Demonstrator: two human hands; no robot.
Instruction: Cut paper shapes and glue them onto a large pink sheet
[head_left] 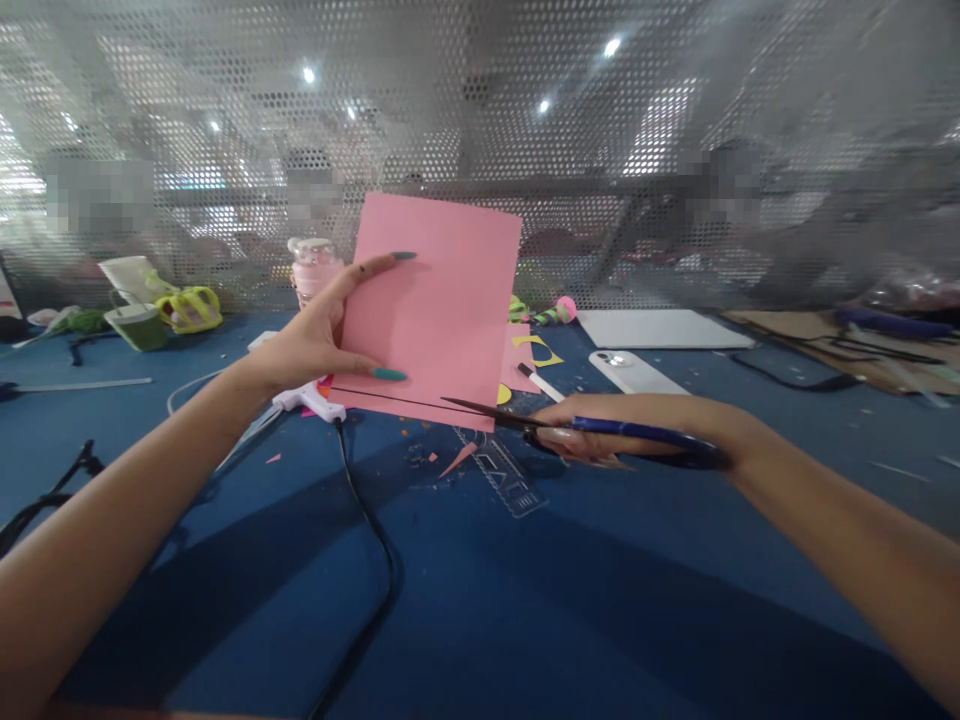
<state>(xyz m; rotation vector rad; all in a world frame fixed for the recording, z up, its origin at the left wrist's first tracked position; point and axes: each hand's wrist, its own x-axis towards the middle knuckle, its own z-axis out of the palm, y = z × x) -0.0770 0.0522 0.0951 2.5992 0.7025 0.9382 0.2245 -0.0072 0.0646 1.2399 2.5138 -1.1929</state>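
Note:
My left hand (pixel 330 325) grips a pink sheet of paper (pixel 435 300) by its left side and holds it up above the table. Thumb and a finger lie across the front of the sheet; the other fingers are hidden behind it. A dark line runs along the paper's lower edge. From the right, my right hand (pixel 592 430) is closed around blue-handled scissors (pixel 645 432). Their dark blades lie at the sheet's lower right corner, along the line. Whether the blades have cut into the paper I cannot tell.
Below the sheet lie a clear plastic stencil ruler (pixel 504 475) and pink scraps (pixel 459 458). A white glue gun (pixel 315 402) trails a black cable (pixel 386 560) toward me. Right of the sheet are a marker (pixel 541 382), a white phone (pixel 637 372) and a white pad (pixel 664 328). A perforated metal screen (pixel 465 120) stands behind.

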